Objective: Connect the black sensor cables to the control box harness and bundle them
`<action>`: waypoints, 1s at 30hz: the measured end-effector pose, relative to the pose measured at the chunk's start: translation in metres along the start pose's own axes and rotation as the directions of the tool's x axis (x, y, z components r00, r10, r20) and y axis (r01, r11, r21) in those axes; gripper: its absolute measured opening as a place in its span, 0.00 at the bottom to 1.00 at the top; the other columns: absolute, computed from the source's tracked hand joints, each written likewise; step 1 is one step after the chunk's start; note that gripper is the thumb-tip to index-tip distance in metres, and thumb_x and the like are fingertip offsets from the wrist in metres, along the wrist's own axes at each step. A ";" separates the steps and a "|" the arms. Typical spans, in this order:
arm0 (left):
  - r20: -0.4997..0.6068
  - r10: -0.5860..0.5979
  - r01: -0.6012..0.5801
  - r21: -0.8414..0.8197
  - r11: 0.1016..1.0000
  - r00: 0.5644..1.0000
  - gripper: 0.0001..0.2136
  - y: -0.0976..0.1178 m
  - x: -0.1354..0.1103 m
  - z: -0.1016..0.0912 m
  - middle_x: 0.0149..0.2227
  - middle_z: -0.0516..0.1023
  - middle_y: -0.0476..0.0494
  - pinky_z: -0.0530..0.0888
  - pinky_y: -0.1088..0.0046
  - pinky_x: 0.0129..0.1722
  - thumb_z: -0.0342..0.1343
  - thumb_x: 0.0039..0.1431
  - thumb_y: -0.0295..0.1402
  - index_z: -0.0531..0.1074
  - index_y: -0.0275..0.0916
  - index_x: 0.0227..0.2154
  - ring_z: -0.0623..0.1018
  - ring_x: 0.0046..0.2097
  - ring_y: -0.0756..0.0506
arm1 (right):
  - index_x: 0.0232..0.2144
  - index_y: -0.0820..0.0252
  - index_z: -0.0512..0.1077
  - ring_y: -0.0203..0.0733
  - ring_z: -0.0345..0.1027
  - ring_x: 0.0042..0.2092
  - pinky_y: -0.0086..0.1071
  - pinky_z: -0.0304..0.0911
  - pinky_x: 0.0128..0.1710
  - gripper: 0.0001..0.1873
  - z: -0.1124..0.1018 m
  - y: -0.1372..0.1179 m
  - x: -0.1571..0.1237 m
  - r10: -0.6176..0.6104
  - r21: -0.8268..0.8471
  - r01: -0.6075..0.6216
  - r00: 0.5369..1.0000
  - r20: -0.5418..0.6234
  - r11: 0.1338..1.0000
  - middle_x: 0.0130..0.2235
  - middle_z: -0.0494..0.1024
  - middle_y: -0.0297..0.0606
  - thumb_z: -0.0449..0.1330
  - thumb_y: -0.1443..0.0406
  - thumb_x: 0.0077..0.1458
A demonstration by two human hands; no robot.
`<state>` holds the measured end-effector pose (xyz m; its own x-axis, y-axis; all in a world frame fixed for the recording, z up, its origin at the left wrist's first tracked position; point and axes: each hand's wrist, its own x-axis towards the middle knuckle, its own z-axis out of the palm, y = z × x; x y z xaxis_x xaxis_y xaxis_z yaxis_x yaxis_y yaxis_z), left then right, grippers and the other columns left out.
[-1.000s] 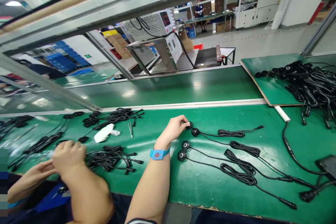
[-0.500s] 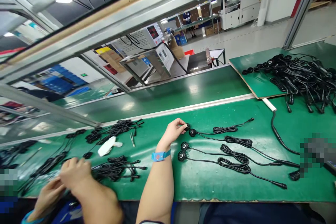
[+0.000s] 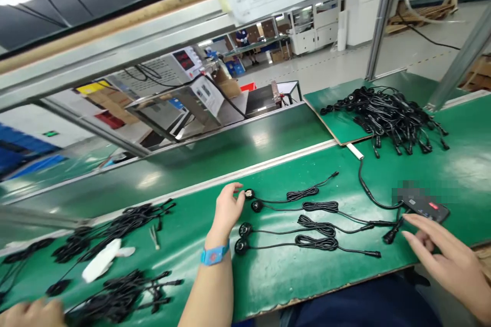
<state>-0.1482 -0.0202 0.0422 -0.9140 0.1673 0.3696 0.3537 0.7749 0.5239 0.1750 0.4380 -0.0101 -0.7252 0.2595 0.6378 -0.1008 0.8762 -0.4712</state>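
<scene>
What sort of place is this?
Likely a factory floor, perhaps for electronics: coiled black cables laid out on a long green workbench, with white machine cabinets in the background.

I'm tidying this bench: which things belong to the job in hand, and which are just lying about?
Likely in the job:
four laid-out cables, near the left hand
black connector and black box, near the right hand

Likely lying about:
white object
tweezers-like tool
cardboard boxes behind

Left hand [image 3: 227,209] curls loosely forward; right hand [image 3: 447,253] slants inward, thumb apart.
</scene>
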 end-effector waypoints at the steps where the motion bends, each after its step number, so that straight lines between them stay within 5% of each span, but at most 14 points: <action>1: -0.018 0.061 -0.061 -0.014 0.998 0.998 0.19 0.017 -0.004 -0.001 0.46 0.76 0.38 0.72 0.66 0.42 0.51 0.59 0.42 0.73 0.33 0.45 0.76 0.43 0.43 | 0.58 0.49 0.68 0.32 0.63 0.29 0.31 0.66 0.36 0.18 0.005 0.001 0.001 -0.024 -0.002 0.024 0.998 0.063 1.000 0.46 0.74 0.37 0.60 0.59 0.67; 3: 0.056 0.167 -0.163 -0.069 0.984 0.984 0.15 0.062 -0.021 0.000 0.46 0.77 0.40 0.72 0.68 0.43 0.51 0.65 0.40 0.73 0.35 0.47 0.76 0.45 0.45 | 0.57 0.49 0.68 0.32 0.66 0.31 0.31 0.66 0.39 0.17 0.013 0.007 0.001 -0.062 -0.036 0.068 0.985 0.162 0.997 0.47 0.74 0.35 0.58 0.55 0.68; 5: 0.176 0.358 -0.330 -0.169 0.929 0.917 0.11 0.114 -0.043 0.006 0.47 0.77 0.43 0.71 0.70 0.51 0.52 0.68 0.37 0.73 0.38 0.47 0.75 0.49 0.47 | 0.55 0.48 0.68 0.35 0.71 0.43 0.31 0.65 0.47 0.16 0.019 0.015 0.001 -0.084 -0.073 0.103 0.970 0.227 0.992 0.52 0.73 0.31 0.57 0.53 0.69; 9: 0.411 0.653 -0.546 -0.358 0.757 0.636 0.11 0.205 -0.069 0.042 0.49 0.76 0.45 0.67 0.67 0.55 0.54 0.69 0.35 0.71 0.36 0.49 0.74 0.50 0.46 | 0.52 0.46 0.70 0.33 0.72 0.44 0.29 0.66 0.42 0.17 0.025 0.030 0.015 -0.072 -0.029 0.085 0.948 0.309 0.996 0.52 0.73 0.28 0.58 0.49 0.66; 12: 0.517 0.682 -0.620 -0.323 0.715 0.518 0.11 0.242 -0.073 0.077 0.44 0.75 0.43 0.67 0.66 0.51 0.54 0.68 0.35 0.71 0.34 0.47 0.73 0.48 0.44 | 0.45 0.49 0.75 0.35 0.71 0.44 0.31 0.65 0.44 0.14 0.021 0.020 0.031 -0.009 0.067 -0.019 0.917 0.398 0.998 0.45 0.74 0.30 0.61 0.50 0.64; 16: 0.663 0.607 -0.587 -0.300 0.752 0.438 0.09 0.256 -0.079 0.109 0.39 0.73 0.43 0.66 0.67 0.44 0.58 0.66 0.36 0.70 0.34 0.40 0.72 0.42 0.44 | 0.37 0.60 0.75 0.40 0.68 0.43 0.36 0.60 0.47 0.05 0.009 -0.018 0.052 0.257 -0.019 -0.305 0.766 0.589 0.952 0.40 0.72 0.37 0.63 0.64 0.59; 19: 0.690 0.574 -0.466 -0.371 0.803 0.441 0.10 0.244 -0.078 0.128 0.37 0.73 0.44 0.64 0.69 0.43 0.54 0.68 0.38 0.69 0.36 0.35 0.70 0.40 0.45 | 0.37 0.61 0.75 0.42 0.67 0.43 0.35 0.58 0.45 0.08 0.011 -0.033 0.064 0.322 -0.122 -0.313 0.732 0.600 0.942 0.40 0.71 0.37 0.65 0.66 0.53; 23: 0.770 0.511 -0.403 -0.359 0.842 0.381 0.21 0.227 -0.073 0.144 0.35 0.72 0.41 0.63 0.67 0.43 0.42 0.70 0.49 0.67 0.36 0.33 0.71 0.39 0.43 | 0.39 0.58 0.76 0.40 0.66 0.43 0.32 0.56 0.43 0.09 0.021 -0.027 0.067 0.325 -0.163 -0.291 0.695 0.641 0.943 0.42 0.71 0.35 0.67 0.62 0.55; 26: 0.847 0.433 -0.395 -0.300 0.868 0.308 0.26 0.228 -0.069 0.140 0.34 0.70 0.40 0.63 0.67 0.41 0.37 0.69 0.55 0.64 0.36 0.31 0.70 0.38 0.43 | 0.38 0.58 0.76 0.37 0.65 0.41 0.31 0.54 0.39 0.10 0.025 -0.018 0.063 0.291 -0.109 -0.294 0.695 0.658 0.949 0.41 0.72 0.33 0.69 0.59 0.57; 30: 0.880 0.398 -0.384 -0.284 0.879 0.260 0.25 0.230 -0.062 0.125 0.32 0.69 0.43 0.61 0.69 0.38 0.38 0.71 0.53 0.61 0.36 0.30 0.66 0.34 0.47 | 0.34 0.61 0.74 0.36 0.64 0.39 0.31 0.52 0.38 0.09 0.024 -0.006 0.060 0.200 0.052 -0.294 0.759 0.620 0.955 0.38 0.71 0.33 0.69 0.62 0.57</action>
<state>-0.0352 0.2239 0.0443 -0.2716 0.8880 -0.3712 0.7178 0.4438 0.5365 0.1161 0.4385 0.0166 -0.9927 0.1202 0.0122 0.0813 0.7391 -0.6687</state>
